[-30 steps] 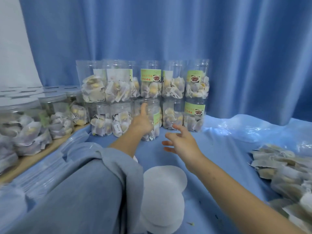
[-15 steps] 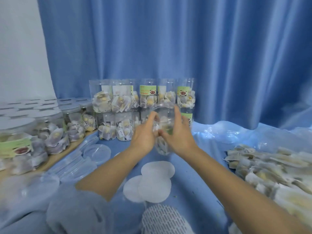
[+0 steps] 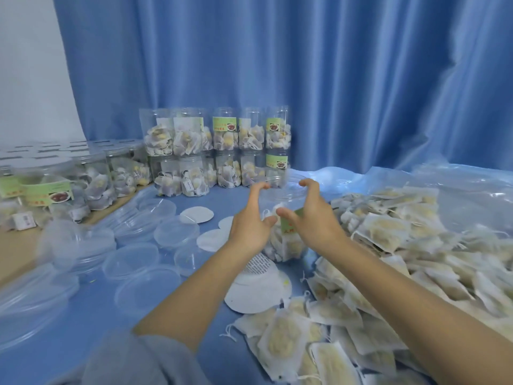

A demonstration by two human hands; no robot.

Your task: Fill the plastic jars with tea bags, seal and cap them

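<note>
A clear plastic jar (image 3: 281, 201) partly filled with tea bags and bearing a green label is held above the blue cloth between both hands. My left hand (image 3: 251, 223) grips its left side, fingers curled round the wall up to the open rim. My right hand (image 3: 312, 218) grips the right side the same way. Loose tea bags (image 3: 388, 240) lie heaped to the right and in front. Round white seals (image 3: 197, 214) and clear plastic caps (image 3: 176, 233) lie left of the jar.
Filled jars (image 3: 219, 151) stand stacked in two rows against the blue curtain. More capped jars (image 3: 97, 179) sit on a wooden board (image 3: 16, 245) at the left. A stack of white seals (image 3: 255, 287) lies under my left wrist. Clear plastic sheeting (image 3: 458, 190) covers the right rear.
Both hands took a jar from the row at the back and brought it nearer and lower over the cloth. The view dropped, so the tea bag heap and caps show more.
</note>
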